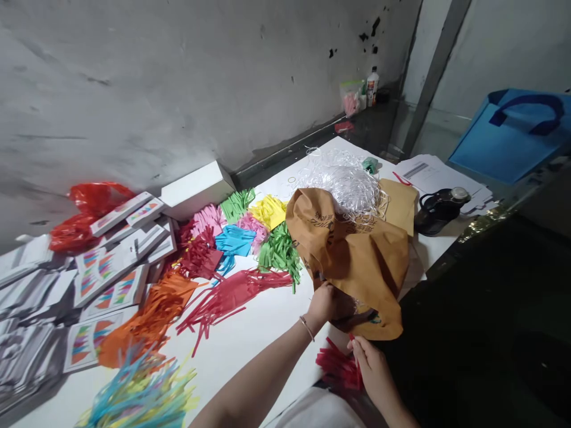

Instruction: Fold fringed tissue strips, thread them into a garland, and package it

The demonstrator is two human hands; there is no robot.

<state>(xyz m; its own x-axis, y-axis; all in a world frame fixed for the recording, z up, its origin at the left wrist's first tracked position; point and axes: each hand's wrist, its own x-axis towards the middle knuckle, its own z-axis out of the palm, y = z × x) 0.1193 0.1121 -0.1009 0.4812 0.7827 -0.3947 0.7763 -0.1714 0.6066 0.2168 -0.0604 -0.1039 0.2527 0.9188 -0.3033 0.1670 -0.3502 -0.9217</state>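
Observation:
My left hand [322, 304], with a bracelet on its wrist, is at the open mouth of a large brown bag [375, 255]; its fingers are closed at the bag's edge. Just below the bag, my right hand [368, 356] pinches a red strip at the top of a dark red paper tassel [336, 364], which hangs over my lap. A red fringed piece [238, 291] lies on the white table to the left. The inside of the bag is mostly hidden.
Green [280, 252], blue [235, 239], yellow [269, 211] and orange [154, 309] fringes lie left of the bag. Printed white boxes [107, 270] are farther left. White string [343, 178], a black bottle [441, 208] and a blue bag [513, 139] are behind and right.

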